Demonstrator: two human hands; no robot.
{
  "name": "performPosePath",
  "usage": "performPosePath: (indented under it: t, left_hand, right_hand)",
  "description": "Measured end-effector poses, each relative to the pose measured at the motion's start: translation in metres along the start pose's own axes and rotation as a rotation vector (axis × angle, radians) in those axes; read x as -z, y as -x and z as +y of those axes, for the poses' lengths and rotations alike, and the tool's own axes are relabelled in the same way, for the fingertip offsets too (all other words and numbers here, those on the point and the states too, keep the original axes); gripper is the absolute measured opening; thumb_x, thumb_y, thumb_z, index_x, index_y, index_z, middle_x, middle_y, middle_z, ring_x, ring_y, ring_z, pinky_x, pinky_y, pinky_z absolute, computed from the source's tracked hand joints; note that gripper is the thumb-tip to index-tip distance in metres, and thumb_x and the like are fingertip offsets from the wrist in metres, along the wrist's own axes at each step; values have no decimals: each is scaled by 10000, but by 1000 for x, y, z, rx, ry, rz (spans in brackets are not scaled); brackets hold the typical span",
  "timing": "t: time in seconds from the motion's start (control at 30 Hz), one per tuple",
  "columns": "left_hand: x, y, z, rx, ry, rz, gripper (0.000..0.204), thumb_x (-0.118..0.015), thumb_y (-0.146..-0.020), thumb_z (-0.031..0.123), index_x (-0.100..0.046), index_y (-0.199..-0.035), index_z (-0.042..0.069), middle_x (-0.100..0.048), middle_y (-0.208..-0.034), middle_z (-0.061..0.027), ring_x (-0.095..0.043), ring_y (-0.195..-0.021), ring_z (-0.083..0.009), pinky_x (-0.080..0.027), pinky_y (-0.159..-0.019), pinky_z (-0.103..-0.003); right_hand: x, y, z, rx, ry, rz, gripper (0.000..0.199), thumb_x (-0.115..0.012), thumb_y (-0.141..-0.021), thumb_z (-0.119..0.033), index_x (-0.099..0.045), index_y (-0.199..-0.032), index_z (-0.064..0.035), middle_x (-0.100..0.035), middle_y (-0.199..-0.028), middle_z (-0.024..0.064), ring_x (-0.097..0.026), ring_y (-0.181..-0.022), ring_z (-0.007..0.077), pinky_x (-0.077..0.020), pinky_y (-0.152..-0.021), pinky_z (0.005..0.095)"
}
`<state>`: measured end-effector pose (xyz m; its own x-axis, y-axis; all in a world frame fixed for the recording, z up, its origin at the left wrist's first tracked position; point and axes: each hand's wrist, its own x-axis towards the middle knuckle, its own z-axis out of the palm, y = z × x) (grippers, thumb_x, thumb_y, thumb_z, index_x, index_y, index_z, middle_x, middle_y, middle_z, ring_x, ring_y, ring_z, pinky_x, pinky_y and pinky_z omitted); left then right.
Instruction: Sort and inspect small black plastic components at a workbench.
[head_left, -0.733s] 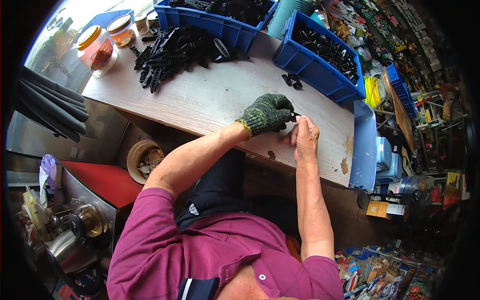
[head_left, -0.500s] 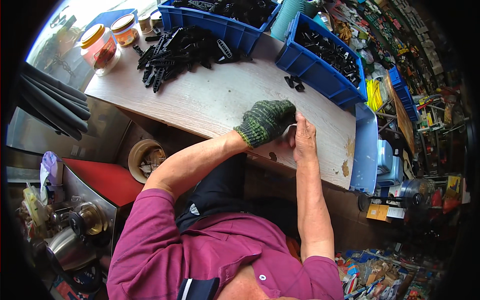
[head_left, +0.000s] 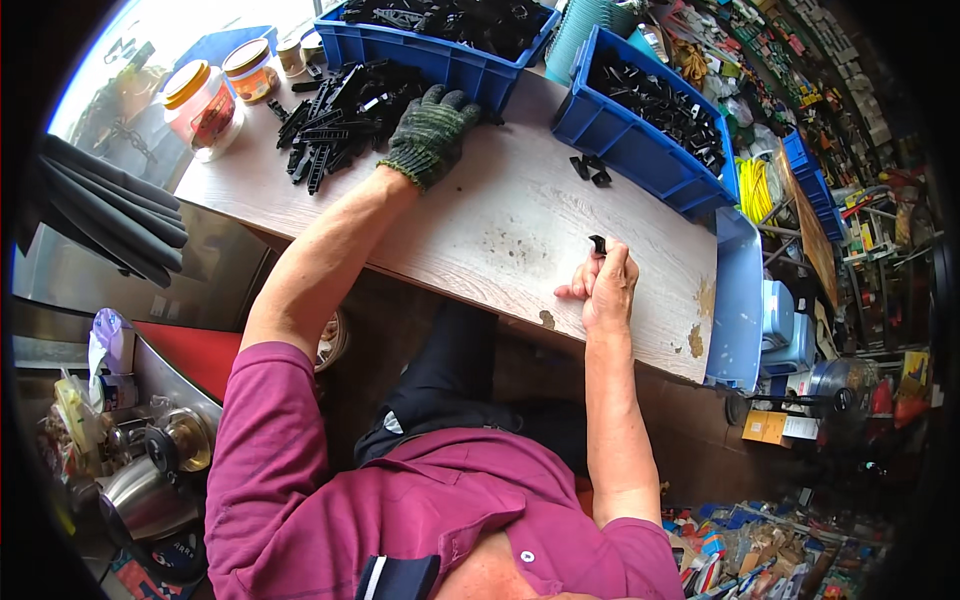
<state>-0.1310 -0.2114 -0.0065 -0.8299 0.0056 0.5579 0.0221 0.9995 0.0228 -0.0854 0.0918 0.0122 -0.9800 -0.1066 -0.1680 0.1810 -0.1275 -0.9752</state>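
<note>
My left hand [head_left: 432,132], in a green knit glove, reaches forward over the wooden table [head_left: 500,225] and rests at the edge of a pile of long black plastic parts [head_left: 340,115]. Whether its fingers grip a part is hidden. My bare right hand [head_left: 605,285] stays near the table's front edge and pinches a small black clip [head_left: 597,243] between its fingertips. Two loose black clips [head_left: 590,168] lie farther back on the table.
Two blue bins of black parts stand at the back, one in the middle [head_left: 440,45] and one at the right [head_left: 650,130]. Lidded jars [head_left: 205,105] sit at the far left. A light blue tray [head_left: 740,290] hangs off the table's right end. Cluttered shelves fill the right side.
My gloved left hand has left my right hand and moved far forward and left to the pile of black parts. My right hand keeps the small clip in nearly the same place.
</note>
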Motion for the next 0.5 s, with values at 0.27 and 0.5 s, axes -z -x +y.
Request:
performPosePath:
  t: [0.27, 0.5]
  left_hand:
    - [24, 30, 20, -121, 468, 360, 216, -607, -909, 193, -633, -1108, 112, -656, -1037, -128, -647, -943, -341, -537, -784, -441]
    - [45, 63, 27, 75, 204, -88, 180, -606, -902, 203, -680, -1061, 162, -679, -964, -114, -640, -824, -333, -509, -713, -478]
  right_hand:
    - [4, 0, 6, 63, -29, -3, 364, -504, -964, -368, -509, -732, -88, -332, -464, -26, -394, -385, 114, -518, -380, 364]
    - [7, 0, 8, 101, -25, -22, 346, -505, -994, -362, -517, -788, -85, -342, -468, -24, -397, -397, 111, -516, -395, 358]
